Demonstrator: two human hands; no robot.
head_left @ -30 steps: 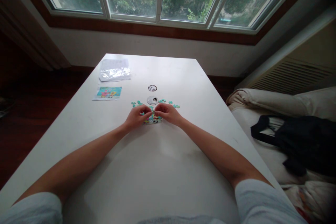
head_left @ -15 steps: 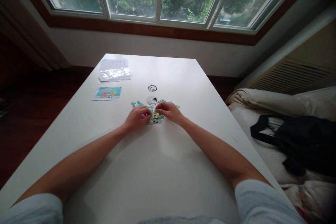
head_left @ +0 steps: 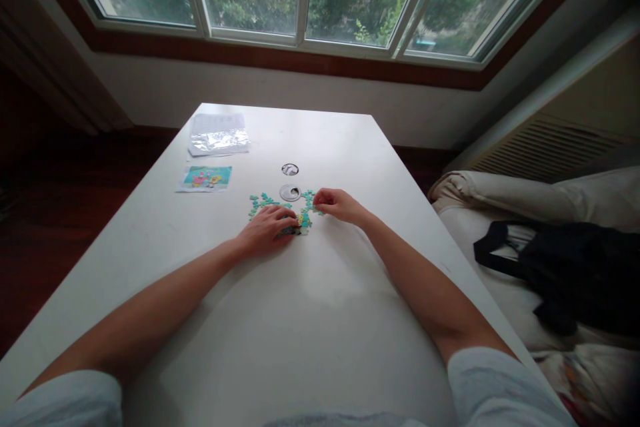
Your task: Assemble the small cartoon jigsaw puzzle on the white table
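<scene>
A partly joined jigsaw puzzle [head_left: 305, 221] in green and yellow lies on the white table. Over its left part my left hand [head_left: 270, 225] lies flat with fingers stretched out, hiding much of the picture. My right hand [head_left: 336, 204] is to the right of the puzzle, thumb and fingers pinched at a small green puzzle piece [head_left: 319, 211] among the loose ones. More loose puzzle pieces [head_left: 263, 199] are scattered beyond my left hand, and others lie near the right fingertips.
Beyond the puzzle are a round silvery disc [head_left: 290, 193] and a smaller dark-rimmed one [head_left: 290, 169]. A cartoon picture sheet [head_left: 207, 177] and a clear plastic bag [head_left: 219, 136] lie at the left. A dark garment or bag [head_left: 575, 273] rests on the sofa at right.
My right hand has moved away from the puzzle's middle to the loose pieces at its right. The left hand has gone from a pinch to lying flatter over the puzzle.
</scene>
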